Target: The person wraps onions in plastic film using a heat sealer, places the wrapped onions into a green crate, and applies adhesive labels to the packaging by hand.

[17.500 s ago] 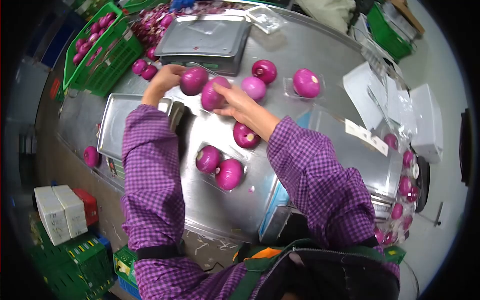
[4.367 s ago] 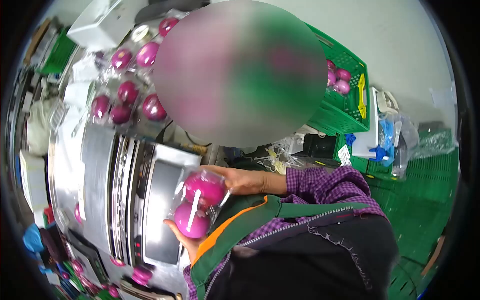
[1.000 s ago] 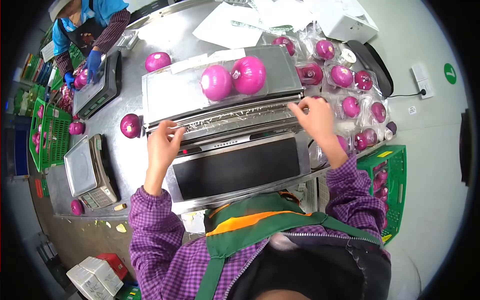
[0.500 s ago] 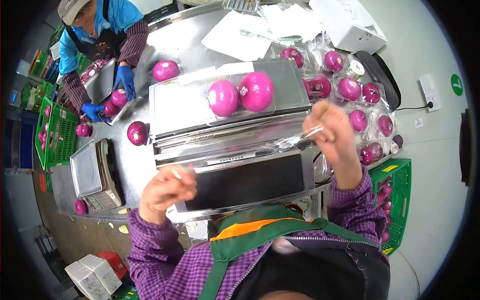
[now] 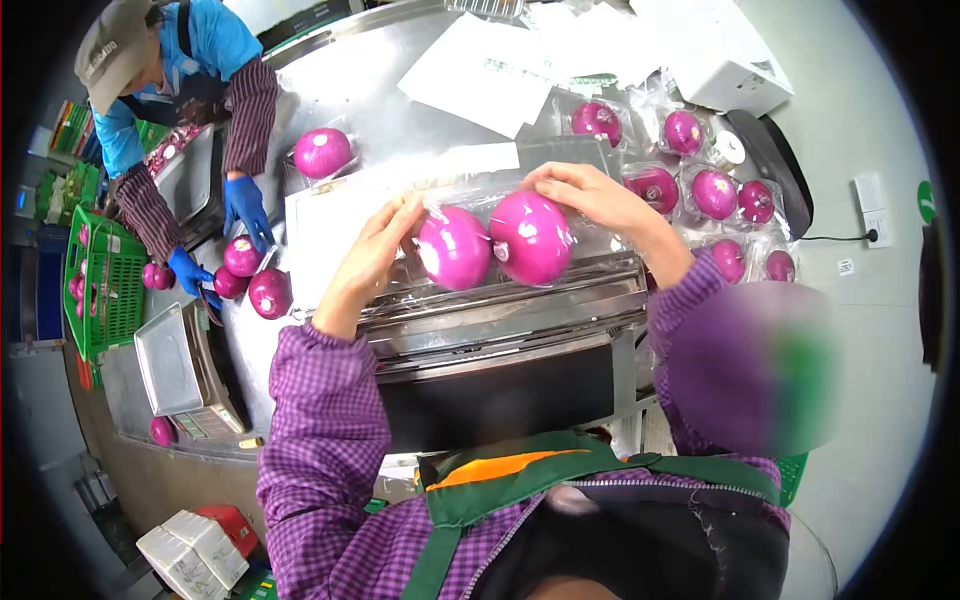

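Two large purple onions, the left onion (image 5: pixel 455 248) and the right onion (image 5: pixel 532 238), sit side by side under clear film on the wrapping machine (image 5: pixel 500 335). My left hand (image 5: pixel 382 245) is at the left onion's outer side, its fingers pressed together on the film. Over the top right of the other onion, my right hand (image 5: pixel 585 195) bends its fingers onto the film. The film looks drawn around both onions; its lower edge is hard to make out.
A co-worker in blue gloves (image 5: pixel 246 210) handles onions at the left, near a scale (image 5: pixel 168 362) and a green crate (image 5: pixel 108 285). Wrapped onions (image 5: pixel 714 194) lie at the right by a white box (image 5: pixel 725 60). A blurred purple and green shape (image 5: pixel 750 370) covers the lower right.
Both hands have moved forward from the machine's front to the sides of the onions, bringing the film over them. The co-worker's hands have shifted down beside the onions there.
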Motion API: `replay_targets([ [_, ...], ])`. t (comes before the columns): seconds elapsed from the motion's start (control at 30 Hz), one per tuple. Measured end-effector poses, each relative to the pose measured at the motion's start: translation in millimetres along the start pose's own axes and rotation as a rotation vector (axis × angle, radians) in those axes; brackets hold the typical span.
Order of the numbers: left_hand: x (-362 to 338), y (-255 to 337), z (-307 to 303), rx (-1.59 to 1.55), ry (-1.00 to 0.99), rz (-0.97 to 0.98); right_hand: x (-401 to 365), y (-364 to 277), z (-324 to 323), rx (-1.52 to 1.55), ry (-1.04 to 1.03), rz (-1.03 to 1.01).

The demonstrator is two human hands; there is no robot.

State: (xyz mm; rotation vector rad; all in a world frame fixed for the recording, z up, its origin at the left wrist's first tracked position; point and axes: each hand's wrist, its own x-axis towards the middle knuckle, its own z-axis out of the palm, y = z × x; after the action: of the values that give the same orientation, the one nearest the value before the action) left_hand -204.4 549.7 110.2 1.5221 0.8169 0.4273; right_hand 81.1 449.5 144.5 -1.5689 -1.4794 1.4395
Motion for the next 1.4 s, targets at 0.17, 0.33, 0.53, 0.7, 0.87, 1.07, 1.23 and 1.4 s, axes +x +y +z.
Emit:
replay_targets([
  [0.17,-47,14,5,-0.401,-0.033,-0.239,-30,-10,18,0.142,0.065,0.016],
  [0.33,-126,40,28,-0.454,-0.125,-0.421,-81,12,55,0.097,-0.13,0.126],
  [0.53,-187,-17,61,-0.526,-0.19,-0.697,-146,20,117,0.22,-0.198,0.473],
  [0.7,-172,-42,63,-0.551,-0.143,-0.69,-136,47,133,0.568,-0.25,0.543],
  [0.87,-240,-68,75,-0.649,-0.205,-0.858,-184,66,149,0.746,-0.471,0.723],
  [1.07,-296,-81,76,-0.618,-0.052,-0.757,-249,68,168,0.827,0.06,0.607],
  [1.23,-290,-68,111,-1.08,0.351,-0.566,-253,74,194,1.206,0.422,0.45],
  [1.4,-283,-66,113,-0.913,0.556,-0.544,-241,75,200,1.04,0.857,0.485],
])
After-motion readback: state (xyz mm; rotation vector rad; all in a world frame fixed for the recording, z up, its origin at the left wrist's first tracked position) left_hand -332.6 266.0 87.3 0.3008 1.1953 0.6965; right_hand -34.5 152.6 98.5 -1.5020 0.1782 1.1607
